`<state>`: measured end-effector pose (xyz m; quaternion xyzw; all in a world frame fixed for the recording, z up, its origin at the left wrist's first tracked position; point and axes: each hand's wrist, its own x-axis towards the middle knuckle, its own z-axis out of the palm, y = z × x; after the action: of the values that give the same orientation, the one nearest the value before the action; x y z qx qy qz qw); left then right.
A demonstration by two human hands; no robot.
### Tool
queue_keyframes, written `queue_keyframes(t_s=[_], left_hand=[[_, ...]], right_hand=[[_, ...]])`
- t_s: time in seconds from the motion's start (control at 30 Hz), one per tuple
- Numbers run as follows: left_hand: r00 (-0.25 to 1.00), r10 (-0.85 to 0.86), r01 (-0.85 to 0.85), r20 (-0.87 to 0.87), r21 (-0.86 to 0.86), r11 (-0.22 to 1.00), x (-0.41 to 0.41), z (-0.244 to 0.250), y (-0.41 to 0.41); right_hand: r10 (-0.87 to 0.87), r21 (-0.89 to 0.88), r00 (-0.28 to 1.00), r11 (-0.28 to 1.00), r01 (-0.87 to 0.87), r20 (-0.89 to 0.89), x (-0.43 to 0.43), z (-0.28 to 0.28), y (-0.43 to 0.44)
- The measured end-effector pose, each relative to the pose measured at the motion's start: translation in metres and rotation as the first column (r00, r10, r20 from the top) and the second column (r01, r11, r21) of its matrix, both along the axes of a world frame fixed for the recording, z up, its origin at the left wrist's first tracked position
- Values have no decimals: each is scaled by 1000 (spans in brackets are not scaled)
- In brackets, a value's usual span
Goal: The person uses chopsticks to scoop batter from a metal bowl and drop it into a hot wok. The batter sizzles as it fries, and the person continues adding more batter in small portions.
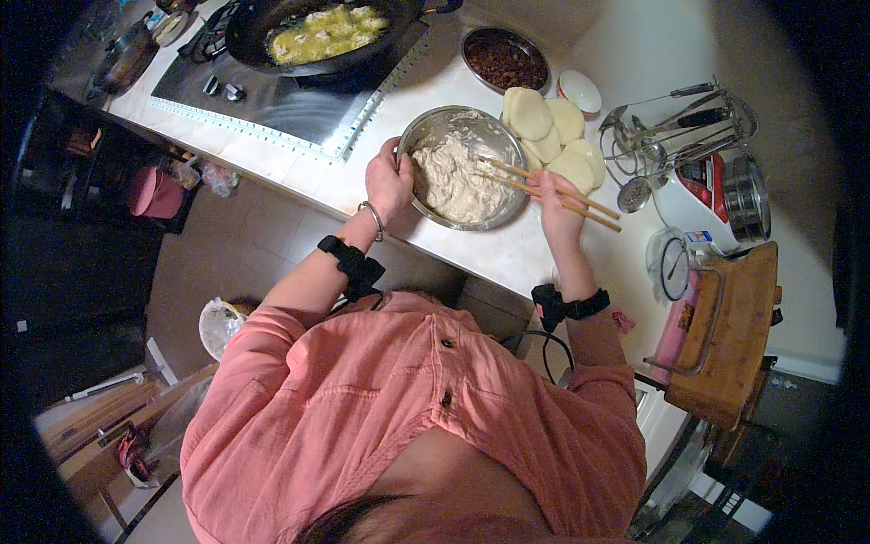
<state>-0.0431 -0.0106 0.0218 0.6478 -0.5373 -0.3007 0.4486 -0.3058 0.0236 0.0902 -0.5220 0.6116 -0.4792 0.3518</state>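
Observation:
My left hand (389, 178) grips the left rim of a round metal bowl (504, 216) on the counter. Thick, pale batter coats pieces of food (454, 175) inside it. A pair of wooden chopsticks (578, 201) is in my right hand (559, 207), their tips in the batter. Flat, pale dough rounds (530, 114) lie overlapped just beyond the bowl, at its upper right. At the top left, battered pieces (326, 34) sit in yellow oil inside a black wok (248, 51) on the cooktop.
Behind the dough rounds stand a dish of dark brown food (506, 62) and a small white bowl (579, 92). To the right are a wire rack of ladles (652, 132), a white and red appliance (700, 197), a lidded glass container (669, 264) and wooden boards (731, 333). Cooktop knobs (234, 92) face me.

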Motion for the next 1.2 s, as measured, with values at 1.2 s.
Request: queue_keyframes(t_s=[1.2], left_hand=[[1000, -13, 12, -11, -104, 995, 3, -18, -3]], right_hand=[[-248, 27, 766, 957, 290, 593, 39, 27, -43]])
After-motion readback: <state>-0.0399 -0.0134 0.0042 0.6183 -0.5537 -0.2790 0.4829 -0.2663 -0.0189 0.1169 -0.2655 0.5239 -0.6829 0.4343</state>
